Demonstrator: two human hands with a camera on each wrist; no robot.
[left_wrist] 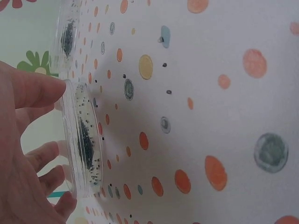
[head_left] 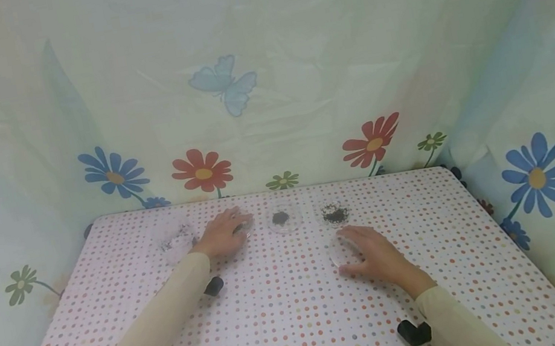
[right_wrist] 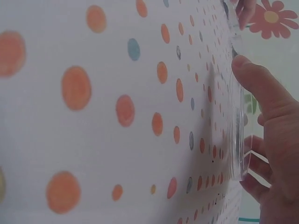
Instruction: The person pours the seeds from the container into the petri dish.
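Over a clear round petri dish (left_wrist: pixel 86 144) with black grains in it, my left hand (head_left: pixel 224 234) spreads its thumb and fingers around the rim. In the left wrist view the grains form a dark heap with specks scattered about. My right hand (head_left: pixel 373 252) holds a clear round dish or lid (right_wrist: pixel 237 126) at its rim, thumb on one side and fingers on the other. Just beyond the right hand sits a petri dish with black grains (head_left: pixel 336 215). Between the hands stands another petri dish with a small dark heap (head_left: pixel 281 219).
Left of the left hand lies a clear dish with scattered dark and pale bits (head_left: pixel 178 238). A few loose black grains (left_wrist: pixel 169 92) dot the polka-dot tablecloth (head_left: pixel 291 317). A flowered curtain (head_left: pixel 287 98) hangs behind the table.
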